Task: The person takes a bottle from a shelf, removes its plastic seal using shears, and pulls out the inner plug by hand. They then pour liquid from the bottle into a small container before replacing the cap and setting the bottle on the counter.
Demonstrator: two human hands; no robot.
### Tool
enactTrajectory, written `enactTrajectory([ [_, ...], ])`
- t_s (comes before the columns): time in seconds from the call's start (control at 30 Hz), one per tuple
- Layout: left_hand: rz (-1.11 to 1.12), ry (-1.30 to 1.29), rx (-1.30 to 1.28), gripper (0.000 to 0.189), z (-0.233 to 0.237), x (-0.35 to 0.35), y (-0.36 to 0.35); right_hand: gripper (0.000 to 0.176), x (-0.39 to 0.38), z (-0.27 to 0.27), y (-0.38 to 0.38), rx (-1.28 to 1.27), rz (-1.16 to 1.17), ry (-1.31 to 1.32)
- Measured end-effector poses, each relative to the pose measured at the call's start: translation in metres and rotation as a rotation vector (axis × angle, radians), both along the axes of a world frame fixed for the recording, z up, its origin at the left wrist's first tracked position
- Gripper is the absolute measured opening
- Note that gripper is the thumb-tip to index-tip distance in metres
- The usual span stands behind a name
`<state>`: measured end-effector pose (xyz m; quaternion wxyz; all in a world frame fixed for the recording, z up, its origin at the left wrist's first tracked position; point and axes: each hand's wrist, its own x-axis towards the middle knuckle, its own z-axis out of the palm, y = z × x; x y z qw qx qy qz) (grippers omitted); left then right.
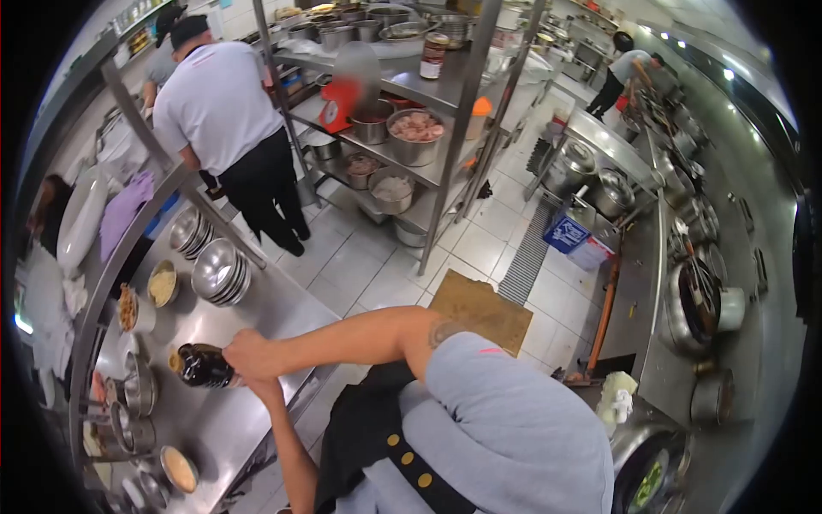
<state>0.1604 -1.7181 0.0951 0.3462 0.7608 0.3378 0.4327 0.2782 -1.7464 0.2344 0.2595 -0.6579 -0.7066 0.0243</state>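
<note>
Over the steel counter [184, 325] on the left, my right hand [250, 353] is closed around one end of a dark bottle [205, 367]. The bottle lies nearly level, with its brownish end pointing left. My left hand [262, 382] meets the right at the same end of the bottle; its fingers are hidden. Beyond the hands are stacked metal bowls [221, 272] and a bowl with pale chopped food [162, 285]. A bowl of creamy orange contents [179, 469] sits nearer on the counter.
Behind the counter stands a steel rack [411, 90] with pots and a tub of raw meat [415, 128]. A person in white [218, 103] stands at left; another [629, 73] bends at the far right. A brown mat [481, 310] lies on the floor. A stove line [668, 325] runs along the right.
</note>
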Motion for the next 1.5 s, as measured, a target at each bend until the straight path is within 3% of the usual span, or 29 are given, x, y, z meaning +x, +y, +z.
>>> enactTrajectory([
  [0.07, -0.055, 0.009, 0.003, 0.046, 0.008, -0.009, 0.004, 0.022, -0.002, 0.005, 0.002, 0.034, 0.096, -0.096],
  [0.1, -0.083, -0.099, -0.131, 0.043, 0.020, -0.004, -0.004, 0.022, 0.000, 0.013, -0.003, 0.042, 0.112, -0.089],
  [0.17, -0.088, 0.185, 0.044, 0.038, 0.011, -0.013, 0.014, 0.020, 0.019, 0.029, -0.013, 0.118, 0.316, -0.164],
  [0.2, -0.104, 0.281, 0.046, 0.049, 0.026, -0.013, 0.012, 0.019, 0.029, 0.037, -0.014, 0.166, 0.405, -0.112],
  [0.23, -0.174, 0.002, -0.110, 0.067, 0.035, -0.008, 0.007, 0.018, 0.034, 0.047, -0.014, 0.120, 0.420, -0.018],
  [0.27, -0.071, 0.138, -0.051, 0.084, 0.046, -0.005, 0.004, 0.015, 0.044, 0.056, -0.016, 0.155, 0.444, -0.060],
  [0.3, -0.039, 0.083, -0.014, 0.087, 0.069, 0.002, -0.008, 0.014, 0.052, 0.069, -0.018, 0.125, 0.422, -0.013],
  [0.33, -0.038, 0.080, -0.171, 0.096, 0.053, -0.002, -0.004, 0.013, 0.065, 0.046, 0.001, 0.281, 0.451, -0.067],
  [0.37, -0.021, 0.094, -0.185, 0.101, 0.057, -0.004, -0.005, 0.013, 0.075, 0.030, 0.009, 0.315, 0.390, 0.123],
  [0.4, -0.016, 0.102, -0.203, 0.107, 0.060, -0.005, -0.006, 0.016, 0.086, 0.033, 0.011, 0.197, 0.328, 0.050],
  [0.47, -0.045, 0.053, -0.241, 0.113, 0.053, -0.012, -0.007, 0.021, 0.109, -0.016, 0.029, 0.102, 0.167, 0.055],
  [0.5, -0.077, 0.054, -0.341, 0.116, 0.079, -0.014, -0.019, 0.021, 0.115, -0.040, 0.031, 0.052, 0.093, 0.084],
  [0.6, 0.005, 0.102, -0.277, 0.114, 0.055, -0.037, -0.030, 0.026, 0.136, -0.109, 0.044, -0.110, -0.106, 0.012],
  [0.67, 0.075, 0.163, -0.386, 0.095, 0.075, -0.056, -0.057, 0.033, 0.136, -0.124, 0.047, -0.306, -0.170, -0.119],
  [0.7, 0.090, 0.205, -0.411, 0.087, 0.072, -0.069, -0.068, 0.036, 0.146, -0.150, 0.048, -0.204, -0.109, -0.143],
  [0.73, 0.105, 0.246, -0.445, 0.079, 0.065, -0.085, -0.084, 0.039, 0.151, -0.179, 0.049, -0.105, -0.046, -0.155],
  [0.8, 0.174, 0.243, -0.409, 0.061, 0.029, -0.118, -0.122, 0.044, 0.140, -0.156, 0.046, -0.223, -0.045, -0.163],
  [0.87, 0.285, 0.319, -0.560, 0.056, 0.031, -0.151, -0.168, 0.046, 0.132, -0.140, 0.037, -0.235, -0.012, -0.161],
  [1.03, 0.650, 0.329, -0.770, 0.050, -0.051, -0.227, -0.299, 0.044, 0.135, -0.136, 0.044, -0.071, 0.134, -0.101],
  [1.13, 0.874, 0.338, -0.989, 0.046, -0.110, -0.249, -0.382, 0.035, 0.130, -0.104, 0.066, -0.046, 0.246, 0.151],
  [1.2, 1.043, 0.478, -1.037, 0.038, -0.147, -0.254, -0.439, 0.037, 0.106, -0.046, 0.071, -0.310, 0.029, 0.455],
  [1.23, 1.040, 0.641, -1.129, 0.042, -0.157, -0.255, -0.464, 0.041, 0.098, -0.041, 0.077, -0.223, 0.127, 0.700],
  [1.27, 1.094, 0.563, -1.157, 0.048, -0.162, -0.252, -0.482, 0.045, 0.094, -0.035, 0.085, -0.108, 0.219, 0.932],
  [1.3, 1.145, 0.658, -1.091, 0.045, -0.187, -0.253, -0.500, 0.059, 0.079, -0.017, 0.088, -0.032, 0.230, 0.973],
  [1.33, 1.147, 0.453, -1.354, 0.039, -0.139, -0.238, -0.486, 0.059, 0.075, -0.015, 0.100, -0.020, 0.253, 0.949],
  [1.37, 1.167, 0.396, -1.132, 0.035, -0.141, -0.231, -0.497, 0.064, 0.071, -0.019, 0.114, -0.008, 0.258, 0.856],
  [1.4, 1.174, 0.428, -0.997, 0.035, -0.211, -0.247, -0.518, 0.062, 0.066, -0.033, 0.130, -0.035, 0.282, 0.919],
  [1.43, 1.178, 0.466, -0.862, 0.038, -0.254, -0.255, -0.528, 0.059, 0.062, -0.033, 0.134, -0.115, 0.294, 0.807],
  [1.5, 0.998, -0.355, -0.905, 0.041, -0.228, -0.252, -0.487, 0.055, 0.042, -0.021, 0.133, -0.207, 0.355, 0.649],
])
